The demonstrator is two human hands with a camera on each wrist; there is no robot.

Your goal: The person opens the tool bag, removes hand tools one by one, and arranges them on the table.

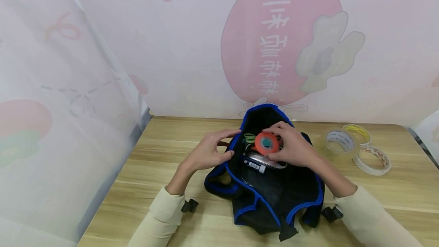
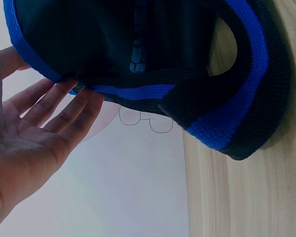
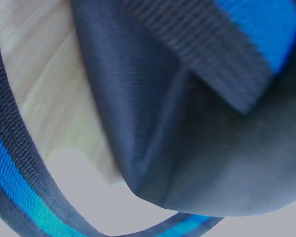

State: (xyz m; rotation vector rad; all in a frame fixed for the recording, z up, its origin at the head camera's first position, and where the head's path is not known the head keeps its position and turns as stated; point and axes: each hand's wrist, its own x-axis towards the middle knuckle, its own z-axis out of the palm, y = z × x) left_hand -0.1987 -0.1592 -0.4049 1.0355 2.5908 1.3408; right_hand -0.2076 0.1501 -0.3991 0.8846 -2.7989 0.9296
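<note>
A black bag [image 1: 277, 190] with blue trim lies open on the table. At its left rim my left hand [image 1: 210, 149] holds the edge between thumb and fingers; the left wrist view shows the fingertips [image 2: 91, 94] along the blue-striped strap. My right hand [image 1: 291, 144] pinches a round orange tape roll [image 1: 262, 140] with a teal centre, over the bag's opening. Beneath it in the bag are green-handled scissors [image 1: 249, 138], a silver toothed metal tool [image 1: 264, 160] and a dark item with a white label [image 1: 253, 165]. The right wrist view shows only bag fabric [image 3: 227, 163] and straps, not the hand.
Several tape rolls sit at the right: a clear one [image 1: 337, 136], a yellow-lined one [image 1: 365, 132] and a white one [image 1: 368, 169]. A printed cloth [image 1: 188, 56] hangs behind the wooden table [image 1: 154, 163]. A strap loop [image 1: 221, 191] sticks out at the bag's left.
</note>
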